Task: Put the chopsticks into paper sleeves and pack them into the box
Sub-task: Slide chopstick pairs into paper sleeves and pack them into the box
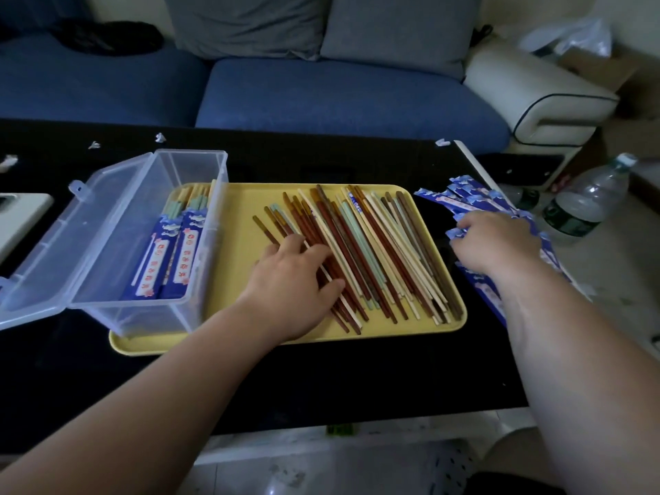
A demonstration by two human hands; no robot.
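1. A yellow rectangular plastic tray (235, 209) is set on a black tabletop (321, 380), in front of a blue fabric sofa (321, 91).
2. A loose heap of bare chopsticks in brown, cream and pale green (378, 251) is spread across the middle and right of the tray, most of them lying slantwise.
3. A clear plastic box (200, 166) is stood on the left end of the tray, with its hinged lid (71, 244) thrown open to the left.
4. Chopsticks already slipped into blue paper sleeves (178, 259) are laid inside the box, against its right wall, with their bare ends pointing away from the person.
5. A pile of empty blue paper sleeves with white printing (475, 198) is heaped on the tabletop just beside the tray's right edge.
6. The left hand (296, 280) is laid palm down on the left side of the chopstick heap, its fingers spread and only gently bent; the chopsticks are touched, and nothing is seen to be gripped.
7. The right hand (496, 241) is rested on the sleeve pile with its fingertips bent over the near sleeves; whether a sleeve is pinched cannot be told.
8. A clear plastic water bottle with a dark label (585, 201) is stood on the floor beyond the table's right end.
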